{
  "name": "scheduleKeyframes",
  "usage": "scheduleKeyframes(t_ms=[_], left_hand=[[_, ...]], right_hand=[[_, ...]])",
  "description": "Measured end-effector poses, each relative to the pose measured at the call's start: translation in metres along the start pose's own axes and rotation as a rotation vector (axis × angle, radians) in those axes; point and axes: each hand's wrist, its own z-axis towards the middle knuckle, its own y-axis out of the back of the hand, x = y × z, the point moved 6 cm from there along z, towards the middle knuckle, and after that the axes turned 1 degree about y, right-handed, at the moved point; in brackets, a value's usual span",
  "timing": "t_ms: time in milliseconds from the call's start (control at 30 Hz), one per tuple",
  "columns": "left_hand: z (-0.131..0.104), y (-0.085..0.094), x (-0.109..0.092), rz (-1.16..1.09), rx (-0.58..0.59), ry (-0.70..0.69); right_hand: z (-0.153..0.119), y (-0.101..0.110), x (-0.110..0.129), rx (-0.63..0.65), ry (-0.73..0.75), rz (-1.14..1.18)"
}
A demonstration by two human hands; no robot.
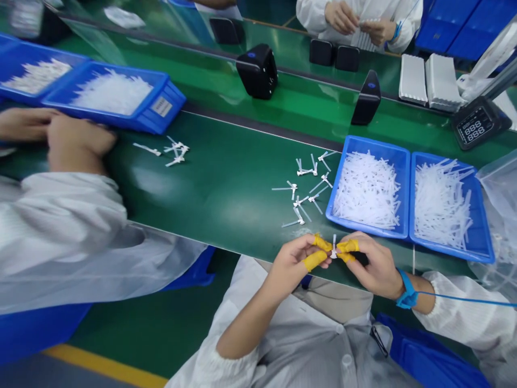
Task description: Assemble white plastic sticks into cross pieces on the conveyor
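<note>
Near the bench's front edge, my left hand (297, 261) and my right hand (371, 264) meet around a small white part (334, 253) with a translucent tube standing up from it. Yellow covers wrap the fingertips of both hands, and each hand pinches the part from its own side. A blue strap circles my right wrist. Beyond my hands lie several joined white pieces with tubes (297, 202). Up and to the right are a blue bin of short translucent tubes (331, 207) and a second blue bin of longer tubes (487, 237).
At the left, a co-worker's hands (76, 137) are beside a blue bin (169, 102) of tubes; a few assembled pieces (177, 151) lie nearby. Black stands (256, 70) and a digital display (474, 126) line the back. Another person's hands (343, 19) work across the bench.
</note>
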Motion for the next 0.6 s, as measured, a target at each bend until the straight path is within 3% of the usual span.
scheduleKeyframes(t_ms=[200, 600], left_hand=[[0.0045, -0.0016, 0.0016, -0.117, 0.007, 0.055], [0.0041, 0.0062, 0.0028, -0.154, -0.007, -0.074]], right_hand=[[0.0023, -0.0027, 0.0014, 0.03, 0.035, 0.034], [0.0019, -0.005, 0.0007, 0.055, -0.017, 0.015]])
